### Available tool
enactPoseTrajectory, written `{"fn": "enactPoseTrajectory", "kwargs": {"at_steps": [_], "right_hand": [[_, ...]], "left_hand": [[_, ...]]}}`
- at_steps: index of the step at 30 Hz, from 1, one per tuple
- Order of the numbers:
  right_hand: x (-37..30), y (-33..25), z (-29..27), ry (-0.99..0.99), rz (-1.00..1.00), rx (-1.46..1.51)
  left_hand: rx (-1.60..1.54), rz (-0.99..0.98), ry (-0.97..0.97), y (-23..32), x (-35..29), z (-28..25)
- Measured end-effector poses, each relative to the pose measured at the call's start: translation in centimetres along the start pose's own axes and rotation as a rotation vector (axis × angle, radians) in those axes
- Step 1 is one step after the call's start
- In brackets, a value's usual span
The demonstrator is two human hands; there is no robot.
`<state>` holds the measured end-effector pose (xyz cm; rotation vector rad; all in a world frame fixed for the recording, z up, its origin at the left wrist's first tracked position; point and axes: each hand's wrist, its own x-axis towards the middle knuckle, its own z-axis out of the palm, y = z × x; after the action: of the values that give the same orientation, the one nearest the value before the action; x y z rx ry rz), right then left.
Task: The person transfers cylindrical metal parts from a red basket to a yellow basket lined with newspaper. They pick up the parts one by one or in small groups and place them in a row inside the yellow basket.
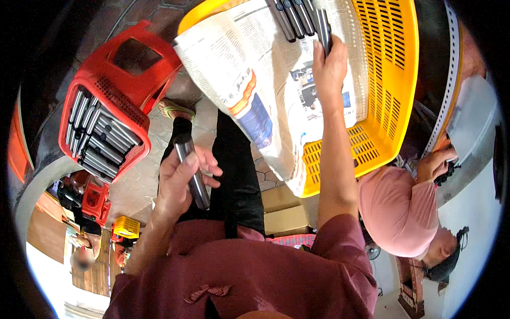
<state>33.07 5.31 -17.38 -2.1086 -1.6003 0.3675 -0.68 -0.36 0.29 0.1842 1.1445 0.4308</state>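
Observation:
My left hand (179, 175) grips a shiny dark metal tube (198, 190) over my lap, the thumb lying along it and some fingertips showing past its side. With my right arm stretched forward, my right hand (330, 69) holds another metal tube (322, 26) inside the yellow plastic basket (401, 80). Right beside that tube lie several similar tubes (297, 18) in a row, on newspaper (234, 58) that lines the basket and hangs over its near left side. The far ends of these tubes are cut off by the picture's edge.
To the left, a red plastic basket (144, 133) holds many stacked metal tubes (98, 135), next to a red plastic stool-like piece (164, 61). A cardboard box (287, 219) is below the yellow basket. A person in pink (396, 207) sits at the right; others are at the lower left.

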Motion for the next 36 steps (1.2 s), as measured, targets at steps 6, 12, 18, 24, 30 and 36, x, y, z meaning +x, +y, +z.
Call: {"fn": "enactPoseTrajectory", "kwargs": {"at_steps": [6, 12, 18, 24, 30, 36], "right_hand": [[7.5, 8.9, 8.2, -0.027, -0.013, -0.002], [8.9, 8.7, 8.5, 0.023, -0.010, -0.038], [8.7, 10.0, 8.9, 0.088, -0.073, -0.034], [8.9, 8.8, 8.3, 0.006, -0.158, -0.065], [9.4, 8.1, 8.6, 0.042, -0.146, -0.096], [9.8, 9.7, 8.1, 0.087, -0.214, -0.151]], "left_hand": [[0.002, -0.031, 0.065, -0.9, 1.8, 2.0], [-0.043, -0.019, 0.108, -1.0, 2.5, 3.0], [-0.024, 0.013, 0.105, -1.2, 3.0, 2.8], [-0.062, -0.003, 0.099, -1.2, 2.9, 2.6], [-0.033, -0.042, 0.068, -0.8, 3.0, 2.4], [0.093, -0.064, 0.140, -0.5, 2.9, 2.6]]}}
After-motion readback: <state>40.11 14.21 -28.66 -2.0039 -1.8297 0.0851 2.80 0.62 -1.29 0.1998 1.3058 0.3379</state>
